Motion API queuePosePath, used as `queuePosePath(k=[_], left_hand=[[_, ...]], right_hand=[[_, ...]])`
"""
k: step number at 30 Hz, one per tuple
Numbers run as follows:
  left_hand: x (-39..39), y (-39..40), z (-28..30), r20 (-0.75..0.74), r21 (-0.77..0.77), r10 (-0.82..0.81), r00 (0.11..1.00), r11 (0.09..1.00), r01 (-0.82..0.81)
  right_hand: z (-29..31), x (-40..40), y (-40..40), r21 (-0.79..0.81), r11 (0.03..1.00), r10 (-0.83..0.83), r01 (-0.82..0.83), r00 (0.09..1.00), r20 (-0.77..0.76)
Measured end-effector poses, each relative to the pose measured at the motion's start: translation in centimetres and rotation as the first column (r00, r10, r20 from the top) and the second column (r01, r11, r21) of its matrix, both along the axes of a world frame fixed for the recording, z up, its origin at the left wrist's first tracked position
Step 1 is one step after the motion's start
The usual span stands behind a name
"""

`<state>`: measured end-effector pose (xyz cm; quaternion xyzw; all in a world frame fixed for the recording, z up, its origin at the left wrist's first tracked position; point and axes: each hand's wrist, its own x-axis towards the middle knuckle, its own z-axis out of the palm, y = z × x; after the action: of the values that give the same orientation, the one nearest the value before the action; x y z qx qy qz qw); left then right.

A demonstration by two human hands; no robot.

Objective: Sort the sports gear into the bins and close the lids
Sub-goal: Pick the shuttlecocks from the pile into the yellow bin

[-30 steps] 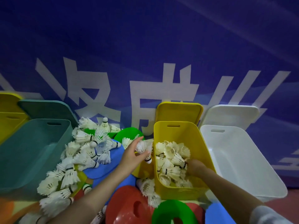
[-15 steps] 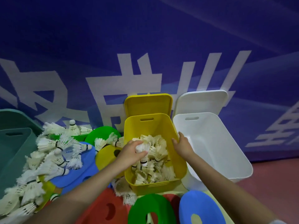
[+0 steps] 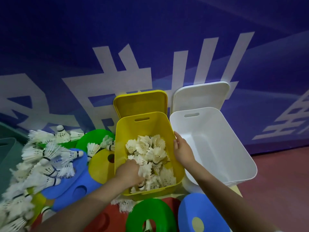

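Left hand is down inside the yellow bin, fingers curled among the shuttlecocks in the bin; whether it actually grips one cannot be told. Right hand rests on the bin's right rim, fingers fairly straight along the edge, thumb on the inner side. Half a second ago the left hand held a shuttlecock just above the heap; it has since sunk into it, while the right hand has kept its place on the rim.

Behind the yellow bin its yellow lid stands open against the wall. Touching the bin's right side is a white bin, its white lid also up. Left of the yellow bin lie loose shuttlecocks over blue, yellow and green disc markers; in front of it are green, red and blue ones. A teal bin sits at the far left edge.

Large white characters cross the blue wall banner, cropped and not readable.
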<state>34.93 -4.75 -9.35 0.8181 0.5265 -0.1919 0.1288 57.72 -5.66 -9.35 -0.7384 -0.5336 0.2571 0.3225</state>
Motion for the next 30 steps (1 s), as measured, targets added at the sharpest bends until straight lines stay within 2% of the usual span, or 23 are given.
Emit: queuePosePath(k=[3,7,10,12,14,17,20,22,24,26,30], left_hand=[[0.0,0.5,-0.6,-0.049,-0.024,-0.093,0.994,0.995,0.092],[0.2,1.0,-1.5,-0.008,-0.127,-0.043,0.999,0.991,0.042],[0.3,1.2,-1.4,-0.043,-0.044,-0.079,0.996,0.996,0.077],[0.3,1.1,-0.9,0.044,0.047,-0.084,0.995,0.996,0.082],[0.4,1.0,0.1,0.209,0.111,-0.074,0.975,0.993,0.051],[-0.3,0.8,2.6,0.464,0.17,-0.024,0.886,0.984,-0.062],[-2.7,0.6,5.4,0.704,0.137,0.081,0.706,0.959,-0.247],[-5.3,0.4,6.6,0.805,0.114,0.127,0.579,0.925,-0.362],[-8.5,-0.1,7.1,0.851,0.084,0.176,0.494,0.884,-0.46],[-12.0,-0.7,7.0,0.865,0.052,0.223,0.449,0.852,-0.522],[-19.1,-2.3,5.6,0.843,0.037,0.296,0.448,0.801,-0.598]], right_hand=[[-0.1,0.1,0.1,0.01,1.0,0.004,-0.005,1.0,0.006],[0.4,-0.1,-0.1,0.013,1.0,0.013,-0.013,1.0,0.019],[0.8,-0.2,-0.2,0.007,1.0,0.01,-0.011,1.0,0.029],[0.9,-0.2,-0.3,-0.01,1.0,0.008,-0.008,0.999,0.032],[0.9,0.0,-0.3,-0.039,0.999,0.008,-0.006,0.999,0.052],[1.4,-0.1,-0.6,-0.051,0.998,-0.016,0.023,0.992,0.123],[2.8,-1.1,-1.2,0.128,0.991,-0.061,0.034,0.974,0.216],[4.0,-2.9,-1.8,0.242,0.969,-0.016,-0.042,0.972,0.233],[5.1,-5.5,-2.3,0.291,0.946,0.091,-0.146,0.977,0.195],[6.1,-9.0,-2.8,0.319,0.917,0.211,-0.24,0.97,0.122],[7.0,-16.7,-3.1,0.307,0.88,0.372,-0.363,0.928,0.031]])
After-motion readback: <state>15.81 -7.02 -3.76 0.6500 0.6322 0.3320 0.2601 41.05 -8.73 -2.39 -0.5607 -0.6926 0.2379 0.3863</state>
